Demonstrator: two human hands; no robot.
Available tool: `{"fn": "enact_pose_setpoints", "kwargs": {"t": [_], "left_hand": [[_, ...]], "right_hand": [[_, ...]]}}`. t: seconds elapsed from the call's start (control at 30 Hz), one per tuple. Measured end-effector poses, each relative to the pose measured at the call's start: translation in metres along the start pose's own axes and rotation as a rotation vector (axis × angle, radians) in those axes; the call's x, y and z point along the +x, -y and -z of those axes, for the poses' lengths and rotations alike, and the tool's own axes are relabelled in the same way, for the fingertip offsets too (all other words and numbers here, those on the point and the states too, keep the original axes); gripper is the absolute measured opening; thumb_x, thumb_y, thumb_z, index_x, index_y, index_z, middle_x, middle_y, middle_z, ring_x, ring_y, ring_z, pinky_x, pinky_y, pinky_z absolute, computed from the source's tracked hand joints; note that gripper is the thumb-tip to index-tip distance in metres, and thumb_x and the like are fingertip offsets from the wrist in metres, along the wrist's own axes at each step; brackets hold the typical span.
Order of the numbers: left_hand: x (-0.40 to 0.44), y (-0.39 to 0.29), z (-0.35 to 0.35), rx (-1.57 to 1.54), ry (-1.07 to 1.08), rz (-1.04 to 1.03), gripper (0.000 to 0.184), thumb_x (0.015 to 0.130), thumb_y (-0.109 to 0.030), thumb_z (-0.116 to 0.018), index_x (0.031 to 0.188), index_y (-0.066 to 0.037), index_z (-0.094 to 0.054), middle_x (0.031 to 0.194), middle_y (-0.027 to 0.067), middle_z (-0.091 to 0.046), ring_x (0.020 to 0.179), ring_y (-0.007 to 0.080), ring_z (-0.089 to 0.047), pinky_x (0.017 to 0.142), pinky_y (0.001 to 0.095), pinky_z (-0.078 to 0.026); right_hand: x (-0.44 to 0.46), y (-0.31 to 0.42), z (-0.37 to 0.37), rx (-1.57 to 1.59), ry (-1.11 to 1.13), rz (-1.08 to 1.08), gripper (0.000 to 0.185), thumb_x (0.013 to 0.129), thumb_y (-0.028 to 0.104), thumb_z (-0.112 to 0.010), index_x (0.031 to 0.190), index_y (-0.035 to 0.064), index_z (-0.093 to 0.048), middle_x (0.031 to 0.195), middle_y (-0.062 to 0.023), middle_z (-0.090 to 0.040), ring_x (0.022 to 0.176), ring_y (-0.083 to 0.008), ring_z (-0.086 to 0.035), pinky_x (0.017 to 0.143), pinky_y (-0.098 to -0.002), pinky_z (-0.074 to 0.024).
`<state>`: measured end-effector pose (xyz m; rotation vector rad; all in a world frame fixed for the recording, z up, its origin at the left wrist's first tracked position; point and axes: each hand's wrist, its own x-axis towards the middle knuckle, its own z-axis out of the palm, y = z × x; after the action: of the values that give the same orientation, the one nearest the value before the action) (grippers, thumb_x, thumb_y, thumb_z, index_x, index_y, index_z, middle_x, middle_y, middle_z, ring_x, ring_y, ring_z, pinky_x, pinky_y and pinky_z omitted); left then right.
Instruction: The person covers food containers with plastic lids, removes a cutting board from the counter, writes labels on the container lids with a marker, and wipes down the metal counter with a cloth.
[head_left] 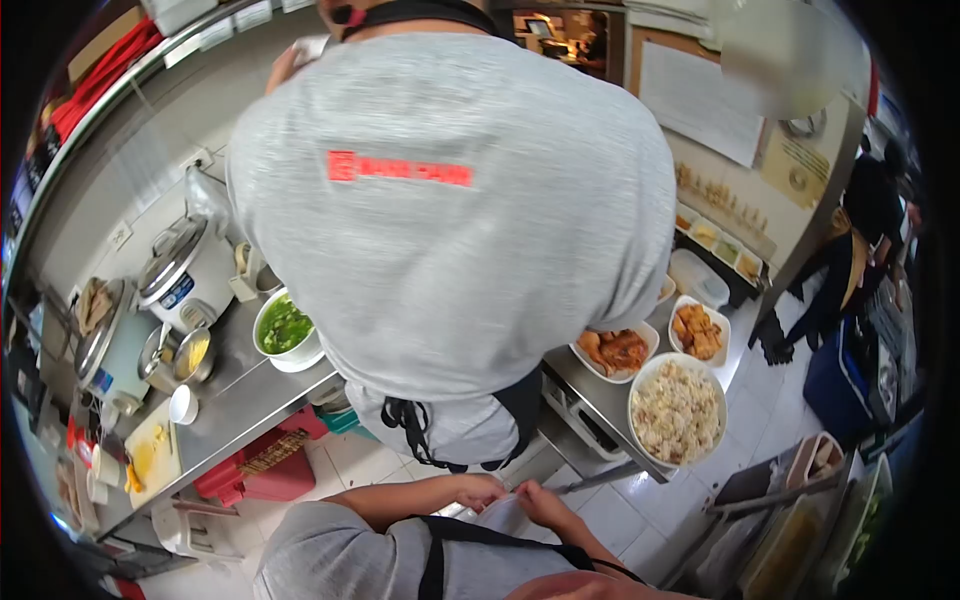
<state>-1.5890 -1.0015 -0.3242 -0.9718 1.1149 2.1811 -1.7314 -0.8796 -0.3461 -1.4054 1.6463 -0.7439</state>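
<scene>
My left hand [479, 490] and my right hand [541, 503] are close together in front of my waist, low in the view. The fingers of both are pinched on a thin, whitish, translucent piece of plastic [505, 516]. Its exact kind I cannot make out. Just ahead stands a co-worker in a grey shirt [450, 230], back turned to me, hiding the middle of the counter. To the right of my hands, a large bowl of mixed rice [678, 412] rests at the counter's corner.
Beyond the rice are bowls of reddish stew [613, 352] and browned pieces [697, 332]. Left counter: a bowl of chopped greens [285, 325], rice cooker [185, 272], white cup [183, 405], cutting board [153, 450]. Below sits a red box [262, 472]; a cart [800, 530] stands right.
</scene>
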Motion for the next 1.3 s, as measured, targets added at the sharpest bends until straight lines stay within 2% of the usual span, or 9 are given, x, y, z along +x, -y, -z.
{"fn": "enact_pose_setpoints", "kwargs": {"t": [0.17, 0.5, 0.63, 0.7, 0.73, 0.83, 0.93, 1.2, 1.3], "left_hand": [[0.02, 0.041, 0.033, -0.236, -0.282, -0.102, 0.016, 0.072, -0.011, -0.047, 0.083, -0.001, -0.053, 0.072, 0.0087, -0.055, 0.059, 0.0207, -0.054, 0.048, 0.0352, -0.045], [0.009, 0.139, 0.097, 0.473, -0.991, -0.307, 0.046, 0.078, -0.044, -0.04, 0.092, -0.004, -0.057, 0.08, 0.0155, -0.059, 0.073, 0.024, -0.057, 0.066, 0.0356, -0.044], [-0.133, 0.207, 0.111, -0.15, -1.171, -0.192, 0.058, 0.075, -0.05, -0.045, 0.103, 0.001, -0.05, 0.076, 0.011, -0.056, 0.06, 0.0158, -0.052, 0.051, 0.0302, -0.043], [-0.216, 0.251, 0.099, 0.059, -1.36, -0.334, 0.037, 0.084, -0.028, -0.034, 0.104, -0.001, -0.05, 0.085, 0.0103, -0.056, 0.068, 0.0174, -0.053, 0.063, 0.0326, -0.044], [-0.236, 0.284, 0.106, -0.677, -1.317, -0.764, 0.041, 0.083, -0.033, -0.036, 0.109, -0.003, -0.046, 0.095, 0.0094, -0.054, 0.081, 0.0185, -0.053, 0.074, 0.0335, -0.043], [-0.359, 0.331, 0.093, -0.806, -1.266, -1.626, 0.043, 0.08, -0.042, -0.044, 0.108, -0.009, -0.047, 0.107, 0.0052, -0.049, 0.1, 0.0199, -0.046, 0.085, 0.0328, -0.037], [-0.474, 0.289, 0.086, -0.433, -0.955, -2.31, 0.017, 0.082, -0.024, -0.043, 0.076, -0.011, -0.053, 0.118, 0.0121, -0.041, 0.114, 0.0271, -0.032, 0.088, 0.0391, -0.033], [-0.646, 0.237, 0.154, -0.077, -0.567, -2.144, 0.027, 0.086, -0.026, -0.034, 0.098, -0.007, -0.048, 0.098, 0.01, -0.052, 0.091, 0.0212, -0.05, 0.077, 0.0344, -0.041], [-0.634, 0.265, 0.136, -0.507, -1.035, -2.06, 0.038, 0.087, -0.028, -0.03, 0.113, -0.003, -0.038, 0.109, 0.0101, -0.047, 0.098, 0.0227, -0.047, 0.085, 0.0358, -0.037]], "right_hand": [[0.017, -0.018, -0.015, 0.092, -0.112, 0.408, 0.014, 0.078, 0.01, -0.044, 0.089, 0.0047, -0.039, 0.084, -0.0128, -0.053, 0.074, -0.0245, -0.053, 0.067, -0.0306, -0.042], [0.079, -0.161, 0.077, 1.189, -0.676, -0.095, 0.005, 0.081, 0.012, -0.041, 0.085, 0.0106, -0.039, 0.063, -0.0004, -0.041, 0.049, -0.0117, -0.04, 0.041, -0.0287, -0.0366], [0.117, -0.178, 0.112, 1.147, -0.88, -0.261, 0.006, 0.079, 0.013, -0.042, 0.084, 0.0093, -0.042, 0.063, -0.0018, -0.043, 0.051, -0.0125, -0.042, 0.043, -0.0289, -0.0378], [0.131, -0.188, 0.109, 1.118, -0.884, -0.329, 0.007, 0.078, 0.013, -0.043, 0.084, 0.0087, -0.043, 0.064, -0.0025, -0.044, 0.052, -0.0128, -0.043, 0.044, -0.029, -0.0384], [0.133, -0.193, 0.105, 1.099, -0.875, -0.357, 0.007, 0.078, 0.013, -0.043, 0.084, 0.0084, -0.043, 0.064, -0.0028, -0.045, 0.053, -0.013, -0.044, 0.045, -0.029, -0.0386], [0.132, -0.181, 0.068, 1.042, -0.848, -0.462, 0.008, 0.077, 0.013, -0.045, 0.083, 0.0075, -0.045, 0.065, -0.0038, -0.047, 0.055, -0.0136, -0.045, 0.046, -0.0292, -0.0395], [0.113, -0.156, 0.009, 0.967, -0.74, -0.579, 0.009, 0.076, 0.013, -0.046, 0.083, 0.0065, -0.047, 0.065, -0.0049, -0.049, 0.057, -0.0141, -0.047, 0.048, -0.0293, -0.0404], [0.093, -0.001, -0.239, 0.663, 0.272, -0.461, 0.013, 0.073, 0.013, -0.049, 0.082, 0.0041, -0.052, 0.067, -0.0076, -0.053, 0.062, -0.0156, -0.052, 0.052, -0.0297, -0.0428], [0.153, 0.107, -0.347, 0.219, 0.717, -0.224, 0.017, 0.074, 0.011, -0.048, 0.088, 0.0039, -0.052, 0.073, -0.0067, -0.054, 0.065, -0.0129, -0.052, 0.053, -0.0275, -0.043]]}}
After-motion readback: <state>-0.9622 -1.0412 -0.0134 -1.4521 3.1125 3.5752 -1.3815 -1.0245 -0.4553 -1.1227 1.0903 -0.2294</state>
